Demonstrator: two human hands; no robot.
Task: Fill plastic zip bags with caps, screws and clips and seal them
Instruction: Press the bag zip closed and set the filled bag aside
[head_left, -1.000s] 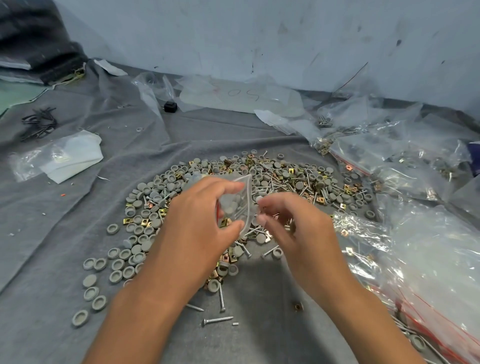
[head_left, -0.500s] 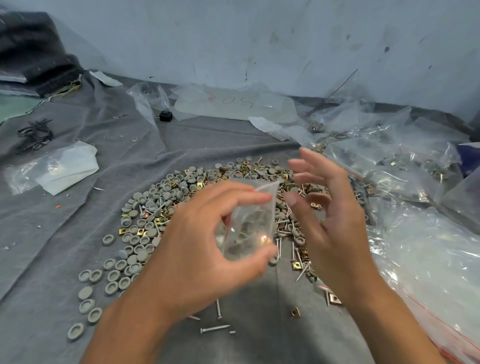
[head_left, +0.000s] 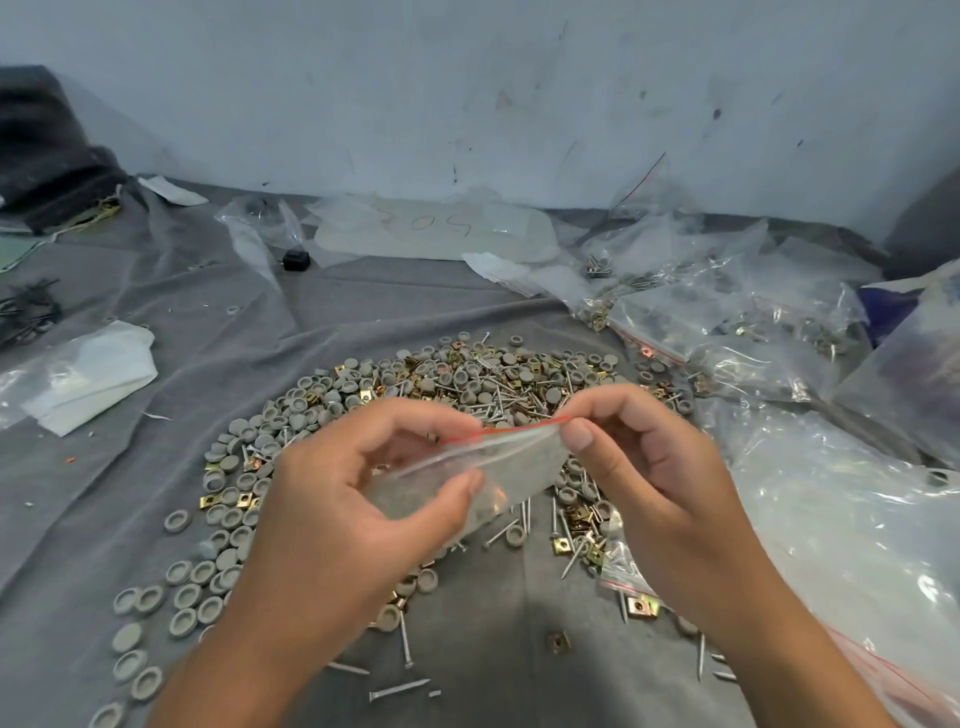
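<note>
A small clear zip bag (head_left: 498, 467) with a red zip line lies sideways between my hands, above the pile. My left hand (head_left: 358, 499) grips its body, thumb underneath and fingers curled over the top. My right hand (head_left: 639, 467) pinches the bag's zip edge at its right end between thumb and forefinger. Below spreads a heap of grey caps (head_left: 291, 415), silver screws (head_left: 498, 400) and brass clips (head_left: 563, 544) on the grey cloth (head_left: 363, 291). What the bag holds is blurred.
Filled and empty plastic bags (head_left: 727, 322) pile up on the right, with a big clear bag (head_left: 857, 519) beside my right forearm. A folded white bag (head_left: 88, 379) lies left. A small black block (head_left: 297, 258) and flat plastic sheets sit near the back wall.
My right hand was open beside the upright bag; now it pinches the zip edge. My left hand has turned the bag to lie sideways.
</note>
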